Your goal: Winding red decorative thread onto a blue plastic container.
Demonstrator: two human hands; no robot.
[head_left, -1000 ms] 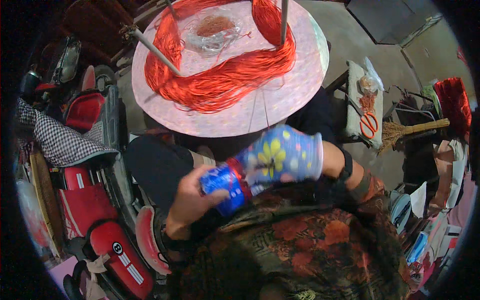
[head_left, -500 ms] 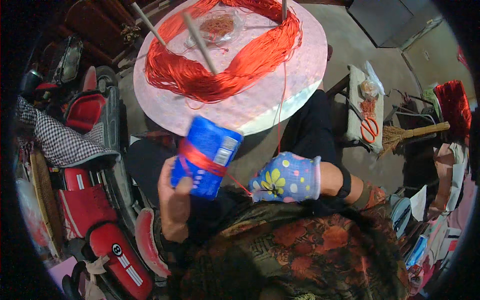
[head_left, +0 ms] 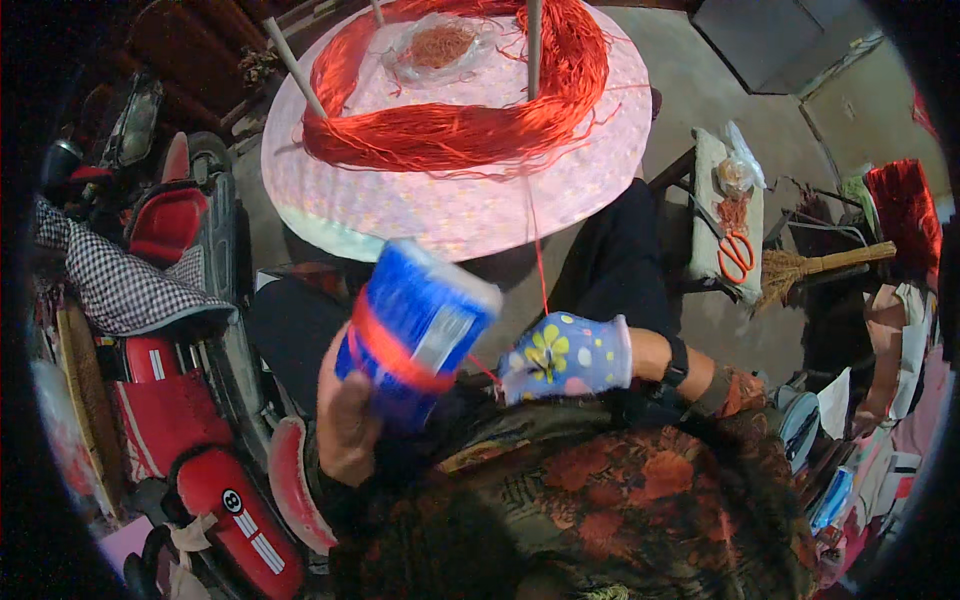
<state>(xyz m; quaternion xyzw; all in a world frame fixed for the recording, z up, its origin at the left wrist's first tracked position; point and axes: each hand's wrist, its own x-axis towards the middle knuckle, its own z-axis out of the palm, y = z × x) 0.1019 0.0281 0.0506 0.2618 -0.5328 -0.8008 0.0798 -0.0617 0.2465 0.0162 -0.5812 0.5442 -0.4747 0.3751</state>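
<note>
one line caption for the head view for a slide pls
Left hand holds a blue can banded with red thread; the gloved right hand pinches the strand.

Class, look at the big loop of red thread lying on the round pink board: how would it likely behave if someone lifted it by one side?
The red thread loop would probably sag, since its thin strands lie loose on the round board. It looks light for its bulk. Stray ends at its edge suggest it may tangle, and it could catch on the upright rods.
</note>
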